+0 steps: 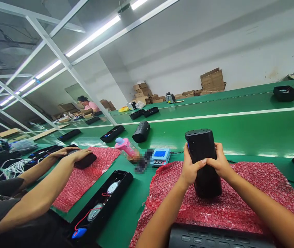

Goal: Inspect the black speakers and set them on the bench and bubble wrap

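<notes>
A black speaker housing (206,175) stands on end over a sheet of red bubble wrap (258,189). My left hand (191,167) grips its left side and my right hand (219,162) its right side. Both thumbs meet across the near face, and the other fingers wrap behind, partly hidden. Close to me, below my forearms, lies a black speaker shell with oval cut-outs (211,237), cropped by the bottom of the view. Left of the wrap rests an open speaker shell (116,193) showing two round drivers, red wires and a blue connector.
A blue device with a display (161,156) and a pink bottle (128,150) stand beyond the wrap. At left, a co-worker's hands (81,155) hold a black housing on another red sheet. Further speaker shells (141,132) sit along the green bench, with cardboard boxes (212,81) behind.
</notes>
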A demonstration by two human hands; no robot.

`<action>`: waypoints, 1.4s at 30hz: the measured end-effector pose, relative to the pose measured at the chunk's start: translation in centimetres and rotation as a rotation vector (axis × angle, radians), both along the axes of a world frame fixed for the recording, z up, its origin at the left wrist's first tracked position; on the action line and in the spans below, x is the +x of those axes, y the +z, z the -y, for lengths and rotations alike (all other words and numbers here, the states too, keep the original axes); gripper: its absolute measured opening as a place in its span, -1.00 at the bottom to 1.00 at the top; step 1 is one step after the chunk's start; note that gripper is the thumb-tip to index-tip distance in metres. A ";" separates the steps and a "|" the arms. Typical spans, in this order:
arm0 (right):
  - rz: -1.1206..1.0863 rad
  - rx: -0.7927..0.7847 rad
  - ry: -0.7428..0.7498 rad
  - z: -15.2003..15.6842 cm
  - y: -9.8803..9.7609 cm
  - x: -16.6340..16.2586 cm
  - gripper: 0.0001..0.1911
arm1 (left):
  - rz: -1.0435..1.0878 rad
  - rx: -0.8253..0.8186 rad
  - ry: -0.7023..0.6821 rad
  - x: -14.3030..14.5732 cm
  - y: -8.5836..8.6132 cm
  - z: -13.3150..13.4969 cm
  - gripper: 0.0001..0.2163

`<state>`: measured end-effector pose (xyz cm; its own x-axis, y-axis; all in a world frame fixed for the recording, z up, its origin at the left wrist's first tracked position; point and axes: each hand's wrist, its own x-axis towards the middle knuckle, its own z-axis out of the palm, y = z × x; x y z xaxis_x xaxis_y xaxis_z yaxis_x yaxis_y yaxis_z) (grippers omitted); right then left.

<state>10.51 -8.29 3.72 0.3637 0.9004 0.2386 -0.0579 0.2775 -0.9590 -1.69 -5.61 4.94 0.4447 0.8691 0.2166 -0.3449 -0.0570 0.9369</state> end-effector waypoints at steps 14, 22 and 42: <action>0.012 -0.023 0.016 0.1 -0.1 0.2 -0.34 | 0.013 0.010 0.019 0.0 -0.3 -0.1 -0.08; -0.006 -0.008 0.016 0.0 -0.4 0.2 -0.35 | 0.017 0.035 0.018 0.0 -0.1 0.0 -0.13; -0.287 -0.044 0.109 -0.9 -1.2 0.4 -0.39 | 0.071 -0.046 0.012 -0.3 -1.0 -1.5 -0.22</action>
